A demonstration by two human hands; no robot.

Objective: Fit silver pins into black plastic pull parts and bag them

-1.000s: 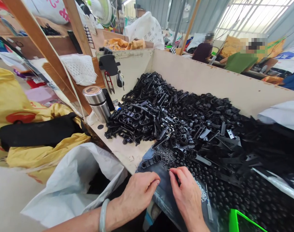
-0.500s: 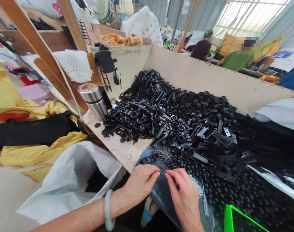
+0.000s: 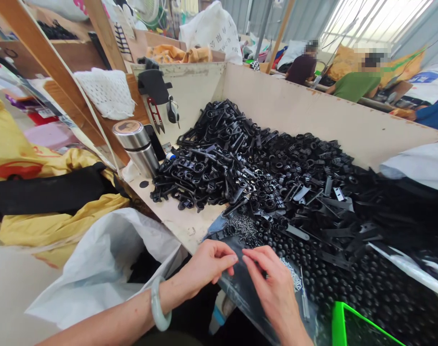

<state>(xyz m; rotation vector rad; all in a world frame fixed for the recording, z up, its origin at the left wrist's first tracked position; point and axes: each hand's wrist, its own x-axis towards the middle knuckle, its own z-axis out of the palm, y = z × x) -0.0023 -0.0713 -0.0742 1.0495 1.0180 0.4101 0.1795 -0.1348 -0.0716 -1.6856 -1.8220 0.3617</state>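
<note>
Over the dark mat (image 3: 240, 298) at the front of the bench, my left hand (image 3: 211, 264) has its thumb and fingertips pinched together. A pale bangle (image 3: 156, 305) circles that wrist. My right hand (image 3: 274, 278) faces it with a small gap between, thumb and forefinger also pinched. Whatever either pinch holds is too small or hidden to make out. Just beyond the hands lie small metal pieces (image 3: 242, 228) in a heap. Beside my right hand are silver screws (image 3: 294, 278) and a thin metal tool (image 3: 305, 300). Many round black balls (image 3: 327, 283) spread to the right.
Black plastic lever-shaped parts (image 3: 197, 178) and black rings (image 3: 294, 158) pile up behind. A steel flask (image 3: 135, 149) stands at left; red-handled snips (image 3: 156, 115) hang above. A green-rimmed tray (image 3: 338, 322) sits front right, a white sack (image 3: 106, 259) front left. Other people work beyond the partition (image 3: 312, 103).
My left hand's fingers have uncurled somewhat, showing more of the fingertips. My right hand has shifted slightly left and up, and stays pinched. The heaps look the same.
</note>
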